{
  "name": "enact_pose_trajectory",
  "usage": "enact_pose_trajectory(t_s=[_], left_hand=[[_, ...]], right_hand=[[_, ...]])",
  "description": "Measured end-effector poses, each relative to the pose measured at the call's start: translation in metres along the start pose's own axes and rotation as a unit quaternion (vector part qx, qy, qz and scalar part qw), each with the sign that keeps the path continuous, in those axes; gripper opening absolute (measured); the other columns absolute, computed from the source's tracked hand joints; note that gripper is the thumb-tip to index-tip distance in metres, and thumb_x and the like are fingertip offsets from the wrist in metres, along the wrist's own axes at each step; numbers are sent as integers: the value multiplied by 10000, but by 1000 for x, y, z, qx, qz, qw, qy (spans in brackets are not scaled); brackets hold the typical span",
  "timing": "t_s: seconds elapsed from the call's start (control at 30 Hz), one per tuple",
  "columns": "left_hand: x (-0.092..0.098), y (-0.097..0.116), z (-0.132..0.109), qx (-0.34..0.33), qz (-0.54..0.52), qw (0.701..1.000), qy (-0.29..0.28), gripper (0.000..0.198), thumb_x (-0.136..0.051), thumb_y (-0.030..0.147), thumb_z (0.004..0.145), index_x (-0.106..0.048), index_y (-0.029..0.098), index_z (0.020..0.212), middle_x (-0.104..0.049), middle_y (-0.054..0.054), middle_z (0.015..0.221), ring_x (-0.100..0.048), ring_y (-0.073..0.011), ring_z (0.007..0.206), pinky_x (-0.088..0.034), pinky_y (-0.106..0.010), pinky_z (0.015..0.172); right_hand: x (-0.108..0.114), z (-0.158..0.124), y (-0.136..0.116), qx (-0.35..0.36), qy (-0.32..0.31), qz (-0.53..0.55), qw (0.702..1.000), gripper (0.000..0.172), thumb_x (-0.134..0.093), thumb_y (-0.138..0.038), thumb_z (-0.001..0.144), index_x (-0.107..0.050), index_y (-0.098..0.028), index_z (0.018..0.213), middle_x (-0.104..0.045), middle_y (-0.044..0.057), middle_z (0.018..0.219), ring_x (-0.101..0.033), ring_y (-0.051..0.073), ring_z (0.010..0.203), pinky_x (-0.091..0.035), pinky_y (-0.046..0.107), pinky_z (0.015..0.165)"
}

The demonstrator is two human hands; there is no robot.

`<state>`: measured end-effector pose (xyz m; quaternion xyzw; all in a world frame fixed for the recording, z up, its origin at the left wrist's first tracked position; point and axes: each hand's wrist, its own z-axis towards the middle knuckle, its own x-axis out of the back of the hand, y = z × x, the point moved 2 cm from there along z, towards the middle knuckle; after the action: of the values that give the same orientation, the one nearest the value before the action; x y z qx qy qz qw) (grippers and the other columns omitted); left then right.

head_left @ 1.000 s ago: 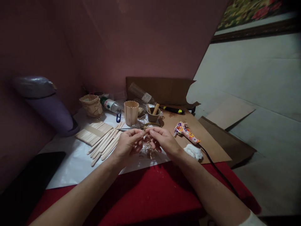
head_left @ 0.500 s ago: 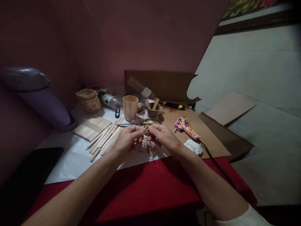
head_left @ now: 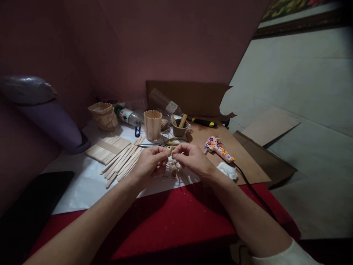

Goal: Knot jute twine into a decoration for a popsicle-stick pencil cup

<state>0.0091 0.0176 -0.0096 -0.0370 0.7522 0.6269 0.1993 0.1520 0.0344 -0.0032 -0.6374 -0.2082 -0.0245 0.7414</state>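
My left hand (head_left: pixel 153 162) and my right hand (head_left: pixel 190 159) meet over the front of the white paper. Both are closed, thumbs against fingertips, on a small tan piece of twine (head_left: pixel 171 150) pinched between them; its exact shape is mostly hidden. Below the fingers lies a loose tangle of twine strands (head_left: pixel 176 170). Just behind my hands are scissors (head_left: pixel 176 140) with gold-coloured handles, their blades pointing left. A cup made of wooden sticks (head_left: pixel 153 126) stands upright beyond them. Loose craft sticks (head_left: pixel 121 165) spread beside my left hand.
A banded stack of sticks (head_left: pixel 108 149), a second stick cup (head_left: pixel 103 116), blue thread snips (head_left: pixel 137 130) and plastic bottles (head_left: pixel 129 116) lie left and behind. Rightward are a small pot (head_left: pixel 179 129), a cutter (head_left: pixel 204 122), a flowered glue gun (head_left: pixel 219 149) with black cord, and white cloth (head_left: pixel 227 170).
My right hand's fingers have shifted slightly and bent higher, drawing a little apart from the left fingertips. My left hand stays nearly in place.
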Motion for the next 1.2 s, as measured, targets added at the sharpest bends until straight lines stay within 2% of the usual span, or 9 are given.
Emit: enact_pose_trajectory(t_s=[0.3, 0.43, 0.63, 0.77, 0.83, 0.9, 0.97, 1.1, 1.2], left_hand=[[0, -1, 0, 8, 2, 1000, -8, 231, -673, 280, 692, -497, 149, 618, -386, 78, 438, -270, -10, 300, -128, -156, 316], [-1, 1, -1, 18, -5, 1000, -14, 222, -663, 259, 705, -490, 147, 623, -380, 79, 438, -264, -8, 307, -140, -148, 314], [4, 11, 0, 33, -110, 992, -58, 201, -664, 187, 705, -473, 147, 659, -303, 100, 470, -197, 5, 353, -139, -118, 327], [9, 16, 1, 12, -129, 991, -39, 205, -662, 170, 701, -464, 151, 656, -286, 102, 470, -193, 0, 362, -143, -116, 333], [10, 16, 1, -4, -91, 996, -7, 182, -663, 198, 702, -490, 147, 677, -321, 98, 459, -196, 0, 349, -122, -128, 330], [9, 15, 1, -13, -51, 999, 10, 183, -663, 225, 705, -501, 145, 674, -360, 87, 457, -211, -1, 341, -110, -142, 334], [5, 14, 0, -13, -25, 1000, -3, 200, -658, 254, 718, -500, 145, 660, -380, 78, 464, -225, -4, 346, -111, -155, 343], [0, 13, -4, -11, 7, 999, -37, 232, -657, 325, 732, -521, 145, 673, -397, 70, 483, -236, -9, 360, -101, -167, 353], [-1, 11, -5, -13, 26, 999, -34, 239, -663, 345, 726, -546, 140, 695, -417, 65, 492, -249, -8, 364, -105, -162, 354]], right_hand=[[2, 0, 8, 68, 5, -14, 998, 45, -540, -152, 679, -555, -152, 721, -567, -2, 697, -510, 108, 642, -405, 236, 590], [8, -4, -4, 103, 40, -132, 985, 71, -513, -156, 713, -576, -158, 744, -593, 7, 701, -517, 109, 624, -385, 229, 567], [31, -5, -13, 93, 177, -406, 892, 137, -505, -162, 725, -629, -192, 774, -612, 18, 624, -526, 141, 562, -339, 260, 535], [57, -4, -14, 115, 257, -482, 830, 200, -534, -95, 665, -653, -171, 807, -649, 99, 784, -575, 234, 755, -417, 364, 658], [63, -5, -21, 163, 208, -424, 866, 299, -562, -83, 639, -654, -160, 912, -642, 123, 960, -564, 272, 910, -430, 428, 755], [59, -8, -29, 203, 71, -274, 937, 382, -598, -145, 675, -619, -174, 1055, -610, 109, 1098, -558, 245, 972, -459, 399, 768], [46, -10, -36, 172, -29, -84, 981, 379, -565, -233, 770, -570, -180, 1145, -609, 95, 1106, -595, 172, 850, -489, 308, 652], [14, -8, -30, 44, 6, 116, 992, 298, -526, -383, 828, -609, -152, 998, -634, 41, 850, -402, 36, 417, -313, 196, 368], [-2, -5, -19, -14, -64, 149, 987, 337, -501, -457, 832, -612, -142, 874, -561, -12, 644, -338, 30, 361, -228, 188, 333]])
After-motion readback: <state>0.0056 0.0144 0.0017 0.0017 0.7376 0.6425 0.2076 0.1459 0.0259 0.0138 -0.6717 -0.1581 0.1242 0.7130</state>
